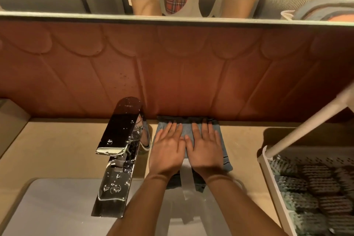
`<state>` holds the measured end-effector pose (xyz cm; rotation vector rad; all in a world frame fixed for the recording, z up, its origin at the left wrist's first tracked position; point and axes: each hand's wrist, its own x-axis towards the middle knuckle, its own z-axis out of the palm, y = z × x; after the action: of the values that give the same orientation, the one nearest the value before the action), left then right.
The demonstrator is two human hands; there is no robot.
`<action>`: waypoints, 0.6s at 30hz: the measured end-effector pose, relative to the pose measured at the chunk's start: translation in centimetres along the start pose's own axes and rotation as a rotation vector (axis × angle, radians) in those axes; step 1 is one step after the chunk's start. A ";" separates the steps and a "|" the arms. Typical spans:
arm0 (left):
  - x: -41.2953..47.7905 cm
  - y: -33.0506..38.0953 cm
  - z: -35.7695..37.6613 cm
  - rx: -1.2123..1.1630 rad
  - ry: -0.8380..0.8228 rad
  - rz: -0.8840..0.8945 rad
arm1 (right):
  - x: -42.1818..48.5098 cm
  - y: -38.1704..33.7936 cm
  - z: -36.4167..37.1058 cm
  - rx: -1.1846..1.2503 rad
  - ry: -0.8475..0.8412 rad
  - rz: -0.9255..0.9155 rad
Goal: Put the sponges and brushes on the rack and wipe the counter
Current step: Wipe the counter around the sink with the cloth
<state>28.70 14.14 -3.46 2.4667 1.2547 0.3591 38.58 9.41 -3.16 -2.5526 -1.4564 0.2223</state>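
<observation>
A folded grey-blue cloth [224, 145] lies on the beige counter [63, 143] against the back wall, just right of the tap. My left hand [166, 149] and my right hand [206, 149] lie flat side by side on the cloth, fingers straight and pointing at the wall, pressing it down. At the right edge stands a white perforated rack [268, 170] holding several grey and dark scrubbing sponges [316, 184].
A chrome tap [118, 151], wet with drops, reaches over the white sink [47, 207] at the lower left. A brown scalloped tiled wall [172, 67] backs the counter. A pale rack post [306, 120] slants across the right. A mirror edge runs along the top.
</observation>
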 end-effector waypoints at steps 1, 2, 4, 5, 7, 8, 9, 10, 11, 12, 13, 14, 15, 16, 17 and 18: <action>-0.1 0.0 0.1 -0.013 0.009 -0.007 | -0.1 0.0 -0.1 -0.008 -0.007 -0.009; -0.1 0.0 0.1 -0.031 0.018 -0.021 | -0.1 0.2 0.0 -0.022 -0.030 -0.044; -0.3 0.3 0.1 -0.061 0.042 -0.056 | -0.3 0.6 0.1 -0.020 -0.065 -0.090; -0.3 0.3 0.0 -0.065 0.046 -0.066 | -0.3 0.6 0.0 -0.010 -0.057 -0.097; -0.4 0.7 0.1 -0.067 0.013 -0.096 | -0.3 1.0 0.1 -0.017 -0.061 -0.108; -0.6 1.0 0.1 -0.063 -0.014 -0.113 | -0.3 1.2 0.1 -0.025 -0.062 -0.123; -0.8 1.2 0.2 -0.067 -0.033 -0.132 | -0.4 1.4 0.1 -0.029 -0.064 -0.136; -1.0 1.4 0.3 -0.080 -0.039 -0.151 | -0.5 1.7 0.0 -0.025 -0.063 -0.151; -1.3 1.7 0.4 -0.085 -0.043 -0.169 | -0.5 2.0 0.0 -0.023 -0.069 -0.171; -1.5 2.0 0.6 -0.080 -0.047 -0.181 | -0.6 2.3 -0.1 -0.023 -0.083 -0.189; -1.9 2.4 0.7 -0.072 -0.056 -0.192 | -0.8 2.8 -0.3 -0.022 -0.104 -0.205; -2.2 2.7 0.8 -0.081 -0.064 -0.206 | -0.9 3.2 -0.4 -0.025 -0.119 -0.214; -2.4 3.0 1.0 -0.104 -0.070 -0.219 | -1.1 3.6 -0.3 -0.029 -0.126 -0.214; -2.7 3.4 1.0 -0.132 -0.073 -0.232 | -1.4 4.0 -0.3 -0.035 -0.127 -0.211; -3.0 3.8 1.1 -0.161 -0.074 -0.237 | -1.8 4.4 -0.4 -0.041 -0.127 -0.205; -3.3 4.3 1.2 -0.191 -0.077 -0.236 | -2.2 4.7 -0.4 -0.051 -0.128 -0.194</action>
<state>30.37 8.88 -2.94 2.1263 1.3916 0.3032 41.50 5.13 -3.87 -2.4546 -1.7656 0.3270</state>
